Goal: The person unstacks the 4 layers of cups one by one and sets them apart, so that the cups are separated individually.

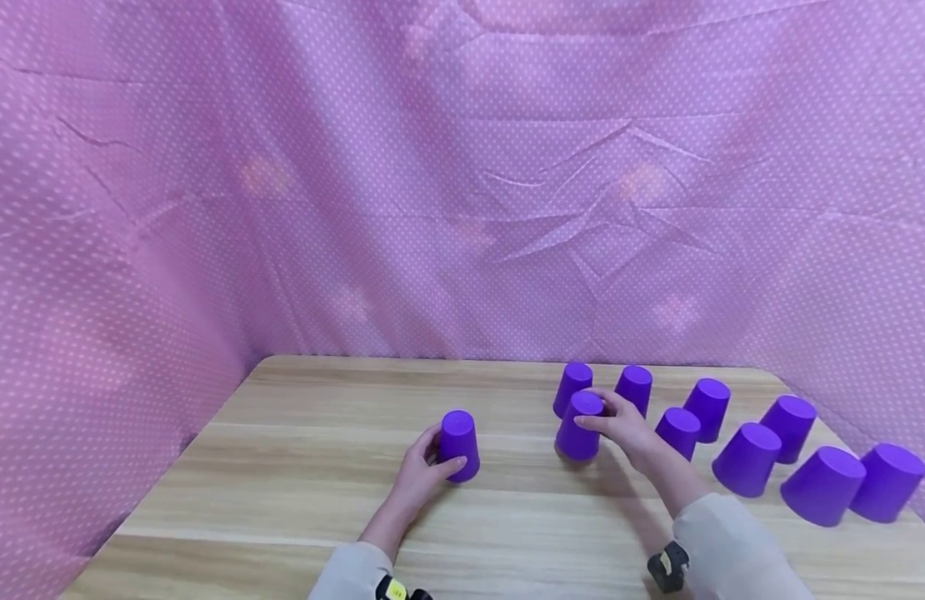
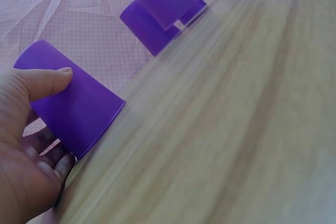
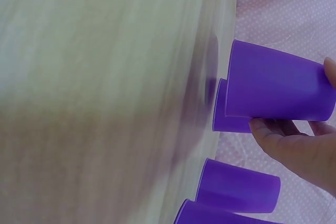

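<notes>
An upside-down purple cup (image 1: 460,446) stands on the wooden table, left of the other cups. My left hand (image 1: 421,475) grips it from its left side, thumb across the near face and fingers behind, as the left wrist view shows. A second upside-down purple cup (image 1: 580,427) is held by my right hand (image 1: 623,429), with thumb and fingers about its upper part. In the right wrist view this cup (image 3: 281,82) looks slightly raised off the table, its shadow falling on the wood. Part of another cup (image 3: 231,124) shows behind it.
Several more upside-down purple cups stand on the right of the table, among them one at the back (image 1: 573,387) and one at the far right (image 1: 888,483). A pink dotted cloth (image 1: 462,208) hangs around the wooden table (image 1: 282,467).
</notes>
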Action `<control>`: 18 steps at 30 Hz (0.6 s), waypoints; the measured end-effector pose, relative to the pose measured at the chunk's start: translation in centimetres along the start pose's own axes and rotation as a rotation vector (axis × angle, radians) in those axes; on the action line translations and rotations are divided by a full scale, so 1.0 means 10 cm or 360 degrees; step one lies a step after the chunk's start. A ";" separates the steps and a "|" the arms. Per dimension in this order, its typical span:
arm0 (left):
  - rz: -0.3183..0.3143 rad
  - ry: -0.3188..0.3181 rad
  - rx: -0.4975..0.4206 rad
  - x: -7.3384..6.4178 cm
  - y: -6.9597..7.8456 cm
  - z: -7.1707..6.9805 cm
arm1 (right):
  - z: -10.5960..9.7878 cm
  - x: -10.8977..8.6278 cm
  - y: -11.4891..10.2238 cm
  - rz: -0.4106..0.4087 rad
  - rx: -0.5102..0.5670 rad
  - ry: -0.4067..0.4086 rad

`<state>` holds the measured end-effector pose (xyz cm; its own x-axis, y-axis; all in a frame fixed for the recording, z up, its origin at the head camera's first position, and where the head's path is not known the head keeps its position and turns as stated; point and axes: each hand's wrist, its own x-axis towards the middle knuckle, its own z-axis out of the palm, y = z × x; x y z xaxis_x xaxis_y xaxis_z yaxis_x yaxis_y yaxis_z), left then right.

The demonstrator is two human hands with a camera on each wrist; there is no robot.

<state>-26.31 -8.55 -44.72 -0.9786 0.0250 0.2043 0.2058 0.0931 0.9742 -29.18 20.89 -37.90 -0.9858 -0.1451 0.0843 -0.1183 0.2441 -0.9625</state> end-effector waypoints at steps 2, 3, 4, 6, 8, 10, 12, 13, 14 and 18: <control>0.0010 -0.0005 -0.0020 0.00 0.01 0.00 | -0.01 0.00 0.02 -0.0009 -0.0002 0.0015; 0.0012 -0.0008 -0.0031 -0.01 0.02 0.00 | -0.02 0.00 0.03 -0.0010 -0.0004 0.0019; 0.0009 -0.0006 -0.0032 -0.01 0.03 0.00 | -0.03 0.00 0.04 -0.0009 -0.0005 0.0023; 0.0004 -0.0006 -0.0031 -0.02 0.03 0.00 | -0.04 0.00 0.06 0.0001 0.0003 0.0026; -0.0010 -0.0007 -0.0012 -0.03 0.03 -0.01 | -0.05 -0.02 0.07 0.0029 0.0012 0.0013; -0.0024 -0.0006 0.0007 -0.03 0.03 -0.01 | -0.06 -0.04 0.09 0.0060 0.0026 0.0000; -0.0033 -0.0006 0.0015 -0.03 0.03 -0.01 | -0.07 -0.05 0.11 0.0084 0.0034 -0.0007; -0.0038 -0.0003 0.0014 -0.03 0.02 -0.01 | -0.07 -0.05 0.12 0.0090 0.0034 -0.0014; -0.0037 0.0000 0.0014 -0.03 0.02 0.00 | -0.07 -0.05 0.13 0.0090 0.0039 -0.0018; -0.0005 0.0005 0.0009 -0.02 0.03 0.00 | -0.08 -0.01 0.18 0.0106 0.0056 -0.0006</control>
<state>-26.08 -8.54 -44.43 -0.9792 0.0218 0.2017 0.2029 0.0986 0.9742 -29.37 22.15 -39.46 -0.9909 -0.1330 0.0191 -0.0483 0.2194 -0.9744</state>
